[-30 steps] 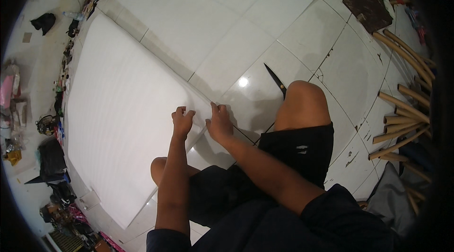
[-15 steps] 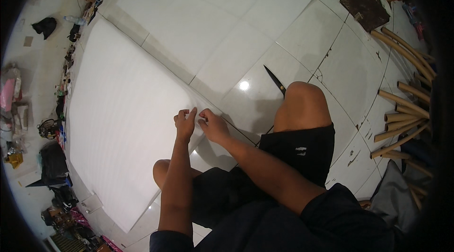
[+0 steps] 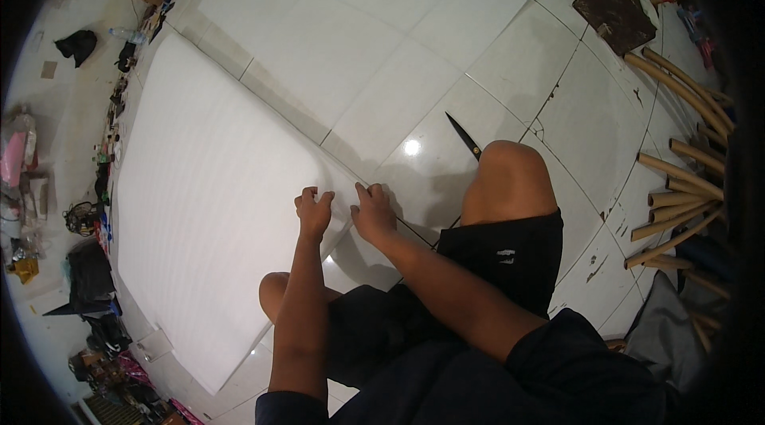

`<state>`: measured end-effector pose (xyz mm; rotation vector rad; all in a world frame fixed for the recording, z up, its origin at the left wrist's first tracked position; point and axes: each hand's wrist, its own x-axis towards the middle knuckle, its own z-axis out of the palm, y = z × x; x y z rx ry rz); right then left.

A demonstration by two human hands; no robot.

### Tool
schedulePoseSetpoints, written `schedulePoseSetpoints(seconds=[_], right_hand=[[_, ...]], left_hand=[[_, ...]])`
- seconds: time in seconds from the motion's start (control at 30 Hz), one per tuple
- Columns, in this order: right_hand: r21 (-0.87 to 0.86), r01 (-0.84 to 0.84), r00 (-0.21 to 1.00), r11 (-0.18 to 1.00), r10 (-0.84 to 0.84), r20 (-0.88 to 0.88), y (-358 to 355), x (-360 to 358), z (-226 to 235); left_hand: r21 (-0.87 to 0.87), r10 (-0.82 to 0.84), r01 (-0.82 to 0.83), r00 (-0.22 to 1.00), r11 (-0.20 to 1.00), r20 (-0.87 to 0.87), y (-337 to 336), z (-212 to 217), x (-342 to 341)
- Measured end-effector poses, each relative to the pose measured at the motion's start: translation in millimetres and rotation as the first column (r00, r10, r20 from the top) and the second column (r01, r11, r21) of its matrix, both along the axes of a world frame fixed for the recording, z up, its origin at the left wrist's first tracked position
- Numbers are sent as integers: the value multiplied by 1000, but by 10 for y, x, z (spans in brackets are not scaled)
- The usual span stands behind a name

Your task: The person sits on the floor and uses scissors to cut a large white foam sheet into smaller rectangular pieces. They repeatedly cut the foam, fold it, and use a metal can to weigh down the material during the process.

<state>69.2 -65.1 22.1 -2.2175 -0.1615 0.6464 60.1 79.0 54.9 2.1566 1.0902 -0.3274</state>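
A large white foam-like sheet [image 3: 207,186] covers a broad flat slab shape on the floor to my left. My left hand [image 3: 314,214] rests at its near right corner, fingers bent and thumb apart. Just to the right, my right hand [image 3: 373,211] touches the thin edge of the sheet, its thumb and fingers spread. Neither hand visibly grips anything, though the undersides of the fingers are hidden. Beside my right knee lie black scissors [image 3: 464,136], blades pointing away and handles hidden by the knee.
Another wide translucent white sheet [image 3: 374,10] lies flat on the tiled floor [image 3: 558,106] ahead. At the far right stands a worn dark box [image 3: 613,6], with several brown cardboard tubes [image 3: 681,166] nearer. Assorted clutter, including a black bag [image 3: 89,273], lines the left side.
My right hand has shifted slightly right, away from my left hand, and its fingers have spread from a pinch. The left hand's fingers have opened a little.
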Motion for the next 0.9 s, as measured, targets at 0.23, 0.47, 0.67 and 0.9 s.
schedulePoseSetpoints(seconds=[0.23,0.47,0.67,0.9], right_hand=[[380,96,983,920,-28,-180,119,60,-31],[149,62,996,987,-52,-71,71,64,3],[23,23,998,999,-25,65,-1,6,-9],[390,127,978,912,-50,-203,130,76,-50]], left_hand=[[-14,26,-26,999,1000,-28,-21,26,42],[37,-13,16,997,999,-79,23,-7,42],[55,-14,19,996,998,-93,-3,-13,59],[15,20,-19,996,1000,-92,12,-5,78]])
